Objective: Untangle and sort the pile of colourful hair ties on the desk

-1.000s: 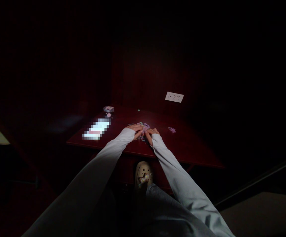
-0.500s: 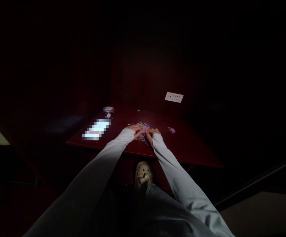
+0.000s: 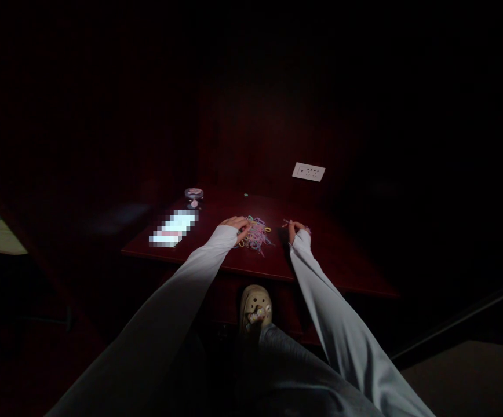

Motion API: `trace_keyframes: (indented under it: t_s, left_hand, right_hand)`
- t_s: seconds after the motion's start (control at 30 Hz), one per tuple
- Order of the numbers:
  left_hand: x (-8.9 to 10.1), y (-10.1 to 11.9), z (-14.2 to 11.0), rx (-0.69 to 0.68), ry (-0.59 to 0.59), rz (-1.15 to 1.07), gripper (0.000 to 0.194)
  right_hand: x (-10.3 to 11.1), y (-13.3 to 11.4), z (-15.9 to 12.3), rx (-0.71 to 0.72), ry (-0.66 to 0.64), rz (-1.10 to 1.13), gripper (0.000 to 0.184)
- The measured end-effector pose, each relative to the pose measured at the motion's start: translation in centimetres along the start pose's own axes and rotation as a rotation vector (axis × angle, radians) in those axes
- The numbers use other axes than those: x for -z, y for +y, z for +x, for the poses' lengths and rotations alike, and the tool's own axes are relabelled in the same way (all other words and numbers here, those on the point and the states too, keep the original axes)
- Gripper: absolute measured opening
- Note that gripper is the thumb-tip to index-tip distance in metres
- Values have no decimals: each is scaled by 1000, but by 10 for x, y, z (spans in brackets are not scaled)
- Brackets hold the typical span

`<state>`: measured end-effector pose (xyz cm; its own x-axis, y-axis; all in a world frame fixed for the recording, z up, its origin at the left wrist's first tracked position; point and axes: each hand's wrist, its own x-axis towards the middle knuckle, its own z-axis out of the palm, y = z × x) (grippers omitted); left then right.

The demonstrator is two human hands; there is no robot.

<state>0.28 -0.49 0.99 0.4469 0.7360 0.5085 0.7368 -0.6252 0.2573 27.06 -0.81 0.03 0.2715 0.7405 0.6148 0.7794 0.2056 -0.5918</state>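
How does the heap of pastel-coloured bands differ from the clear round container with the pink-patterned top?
The heap is many thin pieces in mixed pastels; the container is round and clear with pink markings. The heap lies spread out, while the container stands compact. The left hand touches the heap; neither of the hands touches the container. Both rest on the dark red table.

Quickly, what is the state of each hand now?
Left hand: at the pile of bands; grip cannot be told.
Right hand: closed, apparently holding a small band.
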Motion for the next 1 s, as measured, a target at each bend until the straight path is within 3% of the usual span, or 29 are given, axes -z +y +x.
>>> trace_keyframes:
  t_s: [0.17,0.43,0.7,0.83,0.93,1.0]
  left_hand:
    - [5,1,-3,102,82,49,17]
    - [10,6,-4,172,24,88,17]
    - [11,8,-5,171,11,90,17]
    - [11,7,-4,172,2,69,18]
    - [10,6,-3,148,-6,20,22]
    - [8,5,-3,119,-19,-20,28]
  right_hand:
    - [28,20,17,-332,78,-130,52]
    - [50,40,25,-404,135,-420,37]
    - [48,48,22,-339,90,-466,44]
    - [45,44,19,-344,138,-424,39]
    - [40,32,12,-210,147,-420,36]
    - [33,18,5,-37,71,-408,35]
